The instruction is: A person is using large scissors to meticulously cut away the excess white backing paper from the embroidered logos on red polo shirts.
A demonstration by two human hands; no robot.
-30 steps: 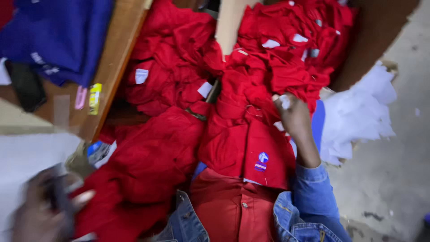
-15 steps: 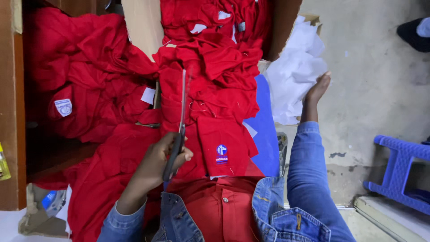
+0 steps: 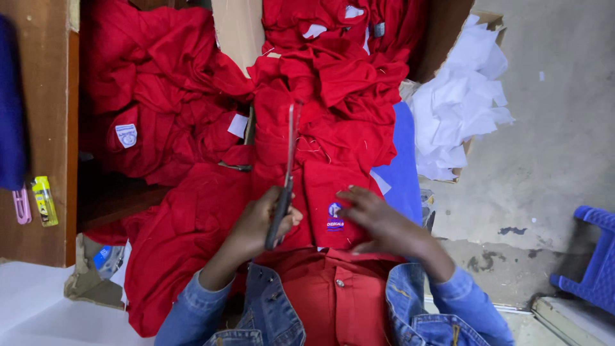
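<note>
so, far left, a wooden table edge (image 3: 48,128) carries a yellow lighter (image 3: 44,200) and a pink clip (image 3: 22,205) close to its lip, with a heap of red garments (image 3: 154,109) filling the gap beside it. the left hand (image 3: 259,221) is clenched around the handles of long scissors (image 3: 286,173), blades pointing away up the cloth. they lie over a red shirt (image 3: 333,166) spread across the lap, bearing a small blue and white badge (image 3: 334,214). the right hand (image 3: 371,214) rests flat on the shirt, fingers (image 3: 349,195) loose, touching just beside the badge, gripping nothing. further right a blue cloth (image 3: 400,166), white fabric scraps (image 3: 461,102), bare concrete floor (image 3: 551,128), then a blue plastic stool (image 3: 592,256) at the frame edge.
</note>
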